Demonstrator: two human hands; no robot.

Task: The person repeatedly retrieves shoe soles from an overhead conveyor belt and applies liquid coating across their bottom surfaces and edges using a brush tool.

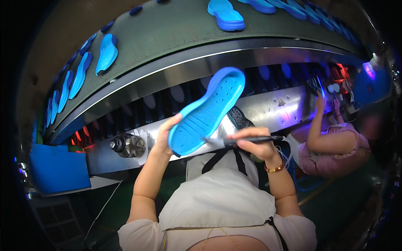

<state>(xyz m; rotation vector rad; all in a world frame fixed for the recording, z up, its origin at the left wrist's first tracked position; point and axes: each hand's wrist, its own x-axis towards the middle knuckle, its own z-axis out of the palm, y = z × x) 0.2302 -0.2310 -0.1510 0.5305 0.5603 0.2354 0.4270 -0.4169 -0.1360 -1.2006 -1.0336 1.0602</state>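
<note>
A bright blue shoe sole (201, 113) is tilted up in front of me, its hollow inner face with small holes and ridges turned toward me. My left hand (164, 133) is closed on its lower left edge. Between the fingers of my right hand (255, 143) lies a dark-handled brush (236, 141). Its pale tip meets or nearly meets the sole's lower right rim. Just behind the right hand, a dark shoe piece with holes (239, 118) rests on the metal ledge (272, 109).
Blue soles (226, 16) lie spaced along a dark green conveyor belt (167, 26) beyond a metal rail. Dark shoe parts (149, 102) line a lower shelf. A metal-and-black bottle (127, 144) stands left, near a blue box (58, 169). At right, a co-worker (335, 142) works at the ledge.
</note>
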